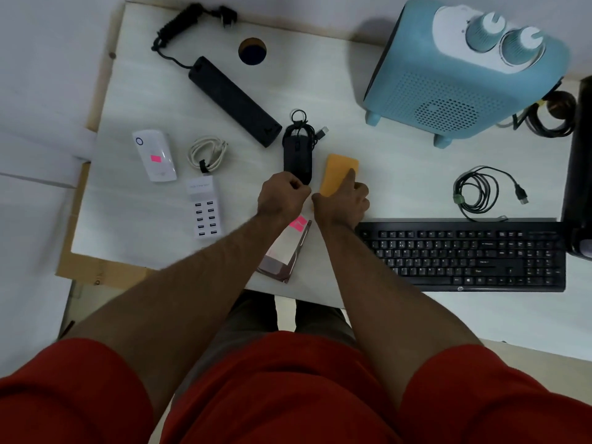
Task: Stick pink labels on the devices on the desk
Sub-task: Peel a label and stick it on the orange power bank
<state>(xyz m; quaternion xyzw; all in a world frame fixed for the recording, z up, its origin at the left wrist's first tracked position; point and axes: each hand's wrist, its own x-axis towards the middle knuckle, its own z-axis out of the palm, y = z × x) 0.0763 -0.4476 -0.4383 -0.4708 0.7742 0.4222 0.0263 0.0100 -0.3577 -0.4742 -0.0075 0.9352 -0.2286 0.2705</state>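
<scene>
At desk centre: L hand (282, 195) on matte black mouse (298, 158), R hand (344, 200) on flat orange slab (336, 173).

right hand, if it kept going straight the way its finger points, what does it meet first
The right hand already rests its forefinger on the orange pad. Straight on past that pad's far edge lies bare desk, then probably the wall; the blue heater sits off to the right.

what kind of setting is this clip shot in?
Probably an office or home workstation. A white desk with a round cable hole holds a black keyboard, a black power strip and a white multi-port USB charger. A blue fan heater stands at the back.
</scene>
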